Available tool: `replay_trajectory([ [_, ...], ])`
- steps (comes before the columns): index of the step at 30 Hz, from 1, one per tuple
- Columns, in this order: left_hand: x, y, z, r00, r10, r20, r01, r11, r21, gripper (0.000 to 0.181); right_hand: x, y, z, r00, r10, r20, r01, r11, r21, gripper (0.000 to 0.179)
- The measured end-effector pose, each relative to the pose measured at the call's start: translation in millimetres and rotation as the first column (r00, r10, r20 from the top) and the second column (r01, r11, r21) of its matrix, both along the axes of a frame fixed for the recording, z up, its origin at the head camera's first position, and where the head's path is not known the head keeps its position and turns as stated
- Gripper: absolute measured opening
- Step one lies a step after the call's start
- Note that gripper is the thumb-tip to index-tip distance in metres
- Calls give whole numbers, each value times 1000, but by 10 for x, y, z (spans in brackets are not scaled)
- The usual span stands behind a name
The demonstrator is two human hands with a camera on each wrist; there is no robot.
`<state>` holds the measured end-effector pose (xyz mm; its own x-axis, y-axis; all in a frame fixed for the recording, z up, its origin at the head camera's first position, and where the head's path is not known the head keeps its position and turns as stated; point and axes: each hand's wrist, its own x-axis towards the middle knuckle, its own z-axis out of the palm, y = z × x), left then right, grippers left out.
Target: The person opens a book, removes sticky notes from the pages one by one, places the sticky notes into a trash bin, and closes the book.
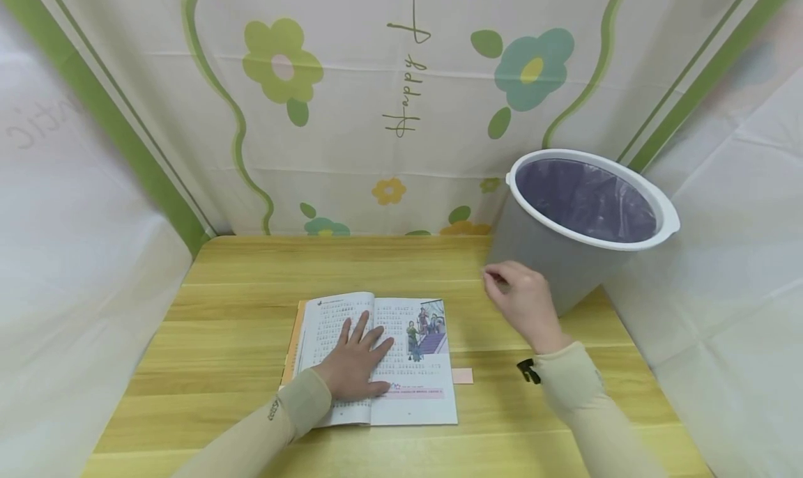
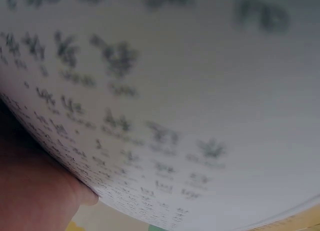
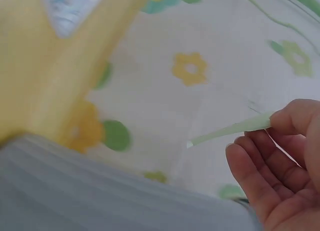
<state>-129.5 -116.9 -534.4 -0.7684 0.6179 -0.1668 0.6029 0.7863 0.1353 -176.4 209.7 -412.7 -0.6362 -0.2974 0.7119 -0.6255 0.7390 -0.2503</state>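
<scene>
Pinching a thin pale green strip (image 3: 230,130) between thumb and a finger, the right hand (image 1: 523,300) is held over the table just beside the grey bin (image 1: 539,244), below its white rim. Strip seen in right wrist view only; too small to make out in head view. One end sits in the grip, the other juts free, apart from the bin wall. Left hand (image 1: 354,366) lies flat with fingers spread across the book (image 1: 414,412), which rests with its pages laid out on the wooden table (image 1: 238,338); the two hands are well apart. Left wrist view: blurred print on a bulging page, thumb side of the hand at lower left. Pink tab (image 1: 462,375) projects past the book's right edge. Step in hand, as judged: carrying the strip, probably a scrap or page marker, toward the bin while the left hand steadies the pages. Next move would seem to call for lifting the right hand above the rim, bringing it over the dark liner (image 1: 583,199) and parting the fingertips there, left palm keeping its place.
</scene>
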Motion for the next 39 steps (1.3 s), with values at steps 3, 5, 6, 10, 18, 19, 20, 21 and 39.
replay_trajectory([
  [3, 3, 3, 11, 1000, 0, 2, 0, 1000, -6, 83, 68, 82, 270, 997, 5, -76, -9, 999, -52, 14],
  [5, 3, 4, 11, 1000, 0, 2, 0, 1000, -12, 83, 115, 141, 463, 992, 3, -126, -13, 997, -80, 15],
  [6, 1, 4, 12, 1000, 0, 2, 0, 1000, -15, 83, 139, 172, 559, 989, -5, -145, -8, 996, -87, 15],
  [10, -5, 3, 19, 1000, -3, -5, 3, 1000, -12, 83, 211, 302, 921, 977, -36, -209, 9, 992, -128, 15],
  [18, -2, -9, 7, 1000, 0, -7, 0, 1000, -3, 83, 171, 533, 1387, 950, -116, -289, 82, 989, -126, 15],
  [19, -2, -10, -4, 1000, -1, -9, 1, 1000, -4, 83, 155, 562, 1419, 950, -118, -287, 90, 990, -111, 15],
  [20, -4, -10, -16, 1000, -3, -11, 3, 1000, -8, 83, 136, 590, 1447, 951, -122, -285, 100, 991, -92, 15],
  [21, -3, -11, -26, 1000, -4, -14, 4, 1000, -9, 84, 115, 619, 1470, 950, -128, -284, 114, 991, -67, 15],
  [39, -6, -14, -54, 1000, -5, -15, 4, 1000, -11, 84, -557, 1100, 1520, 974, -200, -110, 221, 949, 226, 15],
])
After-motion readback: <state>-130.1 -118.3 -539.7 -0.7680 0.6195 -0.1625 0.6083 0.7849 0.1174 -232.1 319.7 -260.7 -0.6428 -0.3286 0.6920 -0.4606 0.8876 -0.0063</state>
